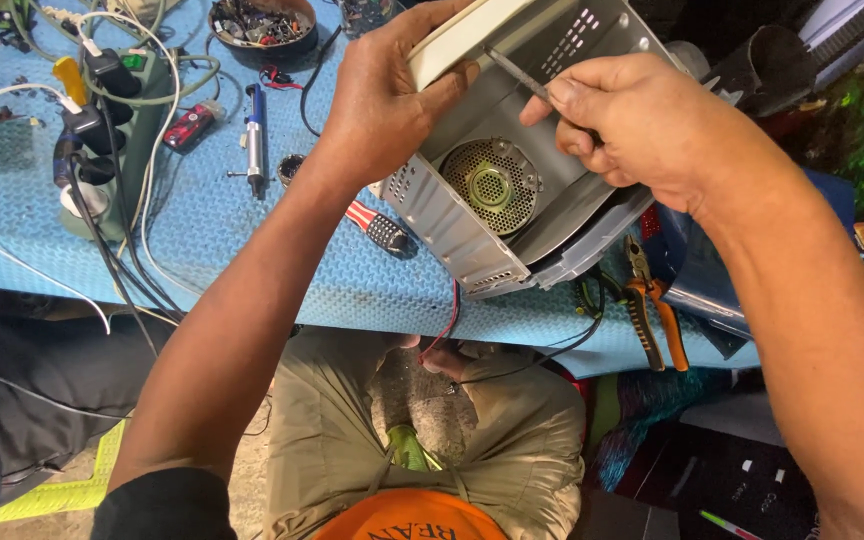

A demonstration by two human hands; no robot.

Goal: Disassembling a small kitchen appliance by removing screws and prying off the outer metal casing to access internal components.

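Note:
A grey perforated metal case (457,225) with a round fan grille (492,183) stands tilted on the blue table (32,200). My left hand (387,95) grips its cream upper edge (462,35). My right hand (632,125) pinches a thin metal screwdriver shaft (517,75), whose tip points into the top of the case beside my left fingers. Red and black wires (442,335) hang from the case toward my lap.
A green power strip (117,110) with plugs and white cables lies at left. A blue pen-shaped tool (255,140), a red-striped screwdriver (377,228), orange-handled pliers (657,310) and a bowl of small parts (262,25) are around the case.

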